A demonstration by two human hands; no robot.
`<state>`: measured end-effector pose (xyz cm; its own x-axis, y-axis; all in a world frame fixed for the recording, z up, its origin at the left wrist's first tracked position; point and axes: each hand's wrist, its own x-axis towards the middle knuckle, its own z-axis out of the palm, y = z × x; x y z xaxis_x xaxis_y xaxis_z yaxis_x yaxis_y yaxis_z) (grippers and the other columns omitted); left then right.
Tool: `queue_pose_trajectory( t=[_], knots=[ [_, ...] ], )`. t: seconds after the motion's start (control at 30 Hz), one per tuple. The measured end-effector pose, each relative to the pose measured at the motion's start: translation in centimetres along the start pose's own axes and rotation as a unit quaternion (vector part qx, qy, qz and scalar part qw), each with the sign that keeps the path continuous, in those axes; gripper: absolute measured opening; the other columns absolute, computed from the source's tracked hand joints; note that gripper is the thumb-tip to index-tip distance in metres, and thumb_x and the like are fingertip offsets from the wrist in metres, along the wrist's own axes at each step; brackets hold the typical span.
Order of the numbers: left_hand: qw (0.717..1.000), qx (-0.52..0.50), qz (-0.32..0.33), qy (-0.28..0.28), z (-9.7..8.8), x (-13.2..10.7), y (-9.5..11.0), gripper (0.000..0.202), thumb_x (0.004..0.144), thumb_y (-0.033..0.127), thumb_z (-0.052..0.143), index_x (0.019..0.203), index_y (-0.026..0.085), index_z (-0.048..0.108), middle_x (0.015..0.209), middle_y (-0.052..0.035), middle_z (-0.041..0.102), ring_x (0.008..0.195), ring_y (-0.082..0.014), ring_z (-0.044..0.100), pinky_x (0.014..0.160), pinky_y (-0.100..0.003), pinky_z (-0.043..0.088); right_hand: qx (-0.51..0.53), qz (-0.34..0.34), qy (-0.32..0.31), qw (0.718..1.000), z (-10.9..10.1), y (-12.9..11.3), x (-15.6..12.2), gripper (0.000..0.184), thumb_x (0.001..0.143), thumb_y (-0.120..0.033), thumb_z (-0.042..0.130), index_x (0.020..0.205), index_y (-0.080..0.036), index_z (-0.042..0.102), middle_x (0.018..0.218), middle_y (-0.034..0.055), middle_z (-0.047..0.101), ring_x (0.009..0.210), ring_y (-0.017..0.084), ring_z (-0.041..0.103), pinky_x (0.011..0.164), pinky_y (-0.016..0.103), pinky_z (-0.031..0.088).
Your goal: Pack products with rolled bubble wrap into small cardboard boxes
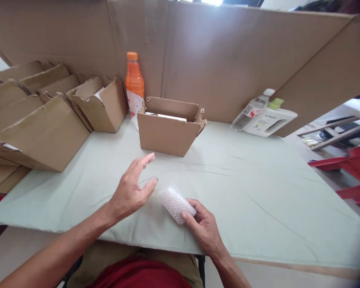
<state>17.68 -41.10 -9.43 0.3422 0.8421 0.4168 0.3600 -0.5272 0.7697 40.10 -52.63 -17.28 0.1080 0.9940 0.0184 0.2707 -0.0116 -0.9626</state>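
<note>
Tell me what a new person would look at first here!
Probably the bright orange bottle, standing at the back in front of the cardboard wall. Then the shiny bubble wrap in the right hand, near the front edge of the table, with the left hand open beside it.

The right grip [204, 227] holds a bubble-wrap bundle [174, 203] near the spread left grip [129, 195].

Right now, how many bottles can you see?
3. An orange bottle is behind and left of the middle box; a clear bottle and a white bottle are together at the back right. More may be hidden behind the left boxes.
</note>
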Motion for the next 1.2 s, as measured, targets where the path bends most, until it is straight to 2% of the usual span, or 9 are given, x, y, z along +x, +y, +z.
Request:
queue_pose_trajectory(
  t=[0.1,0.17,0.3,0.4,0.6,0.73,0.87,1.07,1.2],
  knots=[
    [0.972,0.153,0.172,0.056,-0.5,5.8,0.8,0.053,0.09,0.016,0.054,0.142,0.02,0.049,0.142,-0.0125,0.057,0.136,-0.0287,0.049,0.115,-0.048,0.037,-0.02,-0.014,0.011,1.0,-0.1,0.1,-0.5,0.027,0.089,-0.044,0.065,0.103,-0.021,0.07,0.086,0.0031,0.071,0.074,0.019,0.065,0.066,0.026,0.053],
    [0.949,0.222,0.216,0.066,-0.3,9.6,0.9,0.057,0.088,0.013,0.053,0.144,0.017,0.047,0.145,-0.0128,0.056,0.143,-0.0298,0.042,0.118,-0.05,0.032,-0.028,-0.015,0.011,0.999,-0.1,-0.1,-0.6,0.027,0.089,-0.042,0.065,0.103,-0.021,0.07,0.088,0.0033,0.071,0.076,0.018,0.065,0.068,0.025,0.053],
    [0.927,0.316,0.198,0.031,0.6,14.9,-0.1,0.061,0.083,0.01,0.051,0.144,0.013,0.046,0.124,-0.012,0.069,0.127,-0.0286,0.057,0.114,-0.05,0.035,-0.013,-0.001,0.004,1.0,-0.2,-0.7,-0.6,0.028,0.088,-0.043,0.064,0.102,-0.019,0.07,0.086,0.0033,0.071,0.074,0.018,0.064,0.067,0.024,0.051],
    [0.925,0.337,0.174,0.003,0.9,16.1,-0.9,0.05,0.081,0.005,0.047,0.129,0.013,0.059,0.101,-0.009,0.074,0.099,-0.025,0.067,0.1,-0.046,0.045,-0.002,0.002,0.006,1.0,-0.3,-0.6,-0.5,0.03,0.088,-0.045,0.063,0.102,-0.019,0.07,0.085,0.0036,0.07,0.073,0.018,0.062,0.066,0.024,0.05],
    [0.909,0.332,0.251,-0.023,-0.4,12.4,0.6,0.031,0.083,0.003,0.045,0.097,0.016,0.069,0.09,-0.0063,0.074,0.087,-0.023,0.065,0.092,-0.043,0.048,0.022,-0.003,0.019,1.0,-1.5,-0.3,-1.1,0.033,0.087,-0.049,0.065,0.101,-0.02,0.071,0.083,0.0045,0.07,0.073,0.019,0.063,0.065,0.025,0.051],
    [0.9,0.326,0.281,-0.068,-1.9,7.4,3.9,0.03,0.085,0.0,0.045,0.093,0.016,0.068,0.083,-0.0053,0.07,0.079,-0.0216,0.061,0.085,-0.041,0.05,0.061,-0.02,0.041,0.997,-5.7,-1.7,-2.7,0.034,0.084,-0.051,0.07,0.102,-0.022,0.073,0.084,0.0053,0.073,0.071,0.02,0.067,0.061,0.025,0.053],
    [0.901,0.306,0.28,-0.131,-3.4,2.9,6.8,0.024,0.089,0.003,0.047,0.093,0.017,0.066,0.079,-0.0043,0.064,0.074,-0.0222,0.056,0.073,-0.039,0.049,0.043,-0.07,0.113,0.99,-9.8,-6.1,-3.7,0.038,0.087,-0.052,0.068,0.109,-0.023,0.073,0.084,0.0074,0.074,0.068,0.021,0.068,0.057,0.027,0.054],
    [0.914,0.267,0.293,-0.085,-4.8,0.2,6.5,0.025,0.091,0.005,0.049,0.11,0.015,0.062,0.091,-0.0063,0.069,0.076,-0.0231,0.061,0.065,-0.037,0.048,-0.257,-0.17,0.207,0.928,-9.6,-14.7,1.4,0.036,0.089,-0.047,0.065,0.117,-0.024,0.071,0.103,0.0066,0.074,0.081,0.021,0.068,0.066,0.029,0.052],
    [0.914,0.254,0.311,-0.06,-4.5,-0.6,5.6,0.03,0.089,0.0,0.047,0.111,0.015,0.06,0.092,-0.0062,0.07,0.078,-0.0237,0.062,0.067,-0.038,0.049,-0.537,-0.116,0.08,0.832,-8.1,-19.1,5.9,0.031,0.094,-0.034,0.052,0.115,-0.024,0.072,0.086,0.0046,0.075,0.068,0.018,0.063,0.06,0.029,0.041]
  ],
)
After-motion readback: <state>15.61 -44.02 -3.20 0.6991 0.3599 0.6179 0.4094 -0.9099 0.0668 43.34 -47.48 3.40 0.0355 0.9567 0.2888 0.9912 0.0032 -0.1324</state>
